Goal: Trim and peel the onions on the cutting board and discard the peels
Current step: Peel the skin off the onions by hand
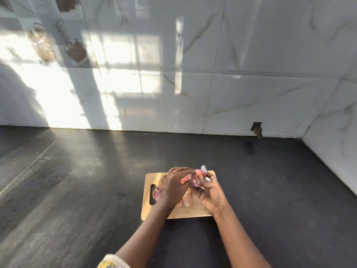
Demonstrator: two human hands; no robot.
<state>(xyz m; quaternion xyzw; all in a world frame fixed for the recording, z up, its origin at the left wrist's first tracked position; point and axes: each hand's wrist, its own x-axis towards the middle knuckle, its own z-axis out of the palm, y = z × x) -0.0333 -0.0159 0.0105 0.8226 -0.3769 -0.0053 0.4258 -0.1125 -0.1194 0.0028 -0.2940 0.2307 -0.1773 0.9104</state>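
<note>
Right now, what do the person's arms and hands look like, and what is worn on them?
Both forearms are bare. The left hand wears a thin ring, and the right hand wears a wider silver ring. At the left elbow shows the edge of a pale sleeve with a yellow and blue print.

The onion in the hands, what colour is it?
The onion is pinkish purple, with an orange-red strip of peel coming off. The head view shows it.
</note>
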